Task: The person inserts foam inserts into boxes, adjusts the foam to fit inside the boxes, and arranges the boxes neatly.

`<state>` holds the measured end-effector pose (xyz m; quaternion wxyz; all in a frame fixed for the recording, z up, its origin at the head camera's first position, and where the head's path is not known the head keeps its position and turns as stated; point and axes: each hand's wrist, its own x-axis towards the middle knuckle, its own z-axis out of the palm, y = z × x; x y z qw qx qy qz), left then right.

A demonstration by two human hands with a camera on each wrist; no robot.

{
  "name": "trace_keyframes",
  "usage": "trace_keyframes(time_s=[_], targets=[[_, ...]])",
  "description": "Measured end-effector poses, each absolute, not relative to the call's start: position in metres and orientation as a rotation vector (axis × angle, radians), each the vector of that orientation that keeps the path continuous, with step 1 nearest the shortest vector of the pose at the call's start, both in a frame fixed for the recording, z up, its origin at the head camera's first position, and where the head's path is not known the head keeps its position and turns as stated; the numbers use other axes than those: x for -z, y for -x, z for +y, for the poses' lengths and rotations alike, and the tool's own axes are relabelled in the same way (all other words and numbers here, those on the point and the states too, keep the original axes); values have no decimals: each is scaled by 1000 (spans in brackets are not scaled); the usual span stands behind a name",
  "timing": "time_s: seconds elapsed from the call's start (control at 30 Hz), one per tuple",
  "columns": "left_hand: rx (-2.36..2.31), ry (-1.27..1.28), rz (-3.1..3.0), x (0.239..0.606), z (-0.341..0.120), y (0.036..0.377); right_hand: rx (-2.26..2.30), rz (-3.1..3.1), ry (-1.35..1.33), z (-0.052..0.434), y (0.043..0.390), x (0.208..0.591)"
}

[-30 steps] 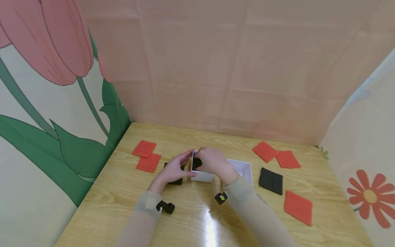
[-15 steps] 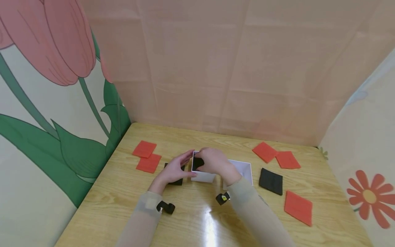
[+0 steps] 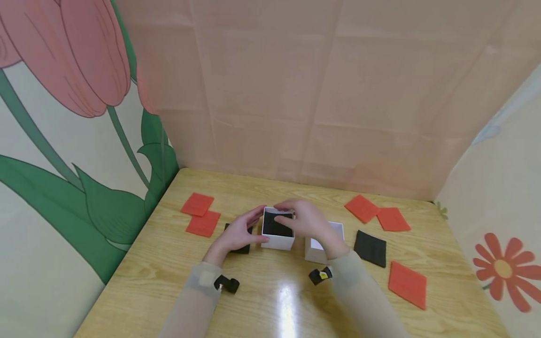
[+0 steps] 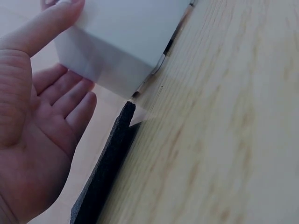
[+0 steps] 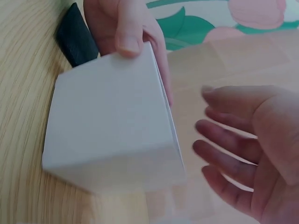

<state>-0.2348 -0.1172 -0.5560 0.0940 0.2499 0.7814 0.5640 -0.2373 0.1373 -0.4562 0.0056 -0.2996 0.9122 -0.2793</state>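
A small white box (image 3: 277, 242) stands open-topped at the table's middle, with a black foam square (image 3: 276, 227) lying inside it. My left hand (image 3: 247, 228) rests against the box's left side, fingers straight and the thumb on its near corner. In the left wrist view the left hand (image 4: 42, 140) is flat beside the box (image 4: 121, 37). My right hand (image 3: 297, 215) hovers at the box's far right rim, fingers relaxed. In the right wrist view the right hand (image 5: 252, 149) holds nothing and stays apart from the box (image 5: 112, 130).
Another black foam piece (image 3: 242, 249) lies under my left hand. A second white box (image 3: 314, 251) sits just right, partly behind my right wrist. Red squares lie at left (image 3: 197, 204) and right (image 3: 362, 207), and a black square (image 3: 370, 248) lies at right.
My right hand has lifted out of the white box and shifted right, uncovering the black foam inside. The left hand has stayed against the box.
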Motion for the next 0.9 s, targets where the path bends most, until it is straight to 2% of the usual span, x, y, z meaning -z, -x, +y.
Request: trace_keyframes(time_s=[0.27,0.53,0.9], targets=[[-1673,-732,2326,556,-117,234,1238,2826,806,176,234,461],[-1648,-717,2347,556,-117,235,1374,2844,762,220,224,472],[-1637,-690,2349,556,-117,234,1571,2891,509,289,209,499]])
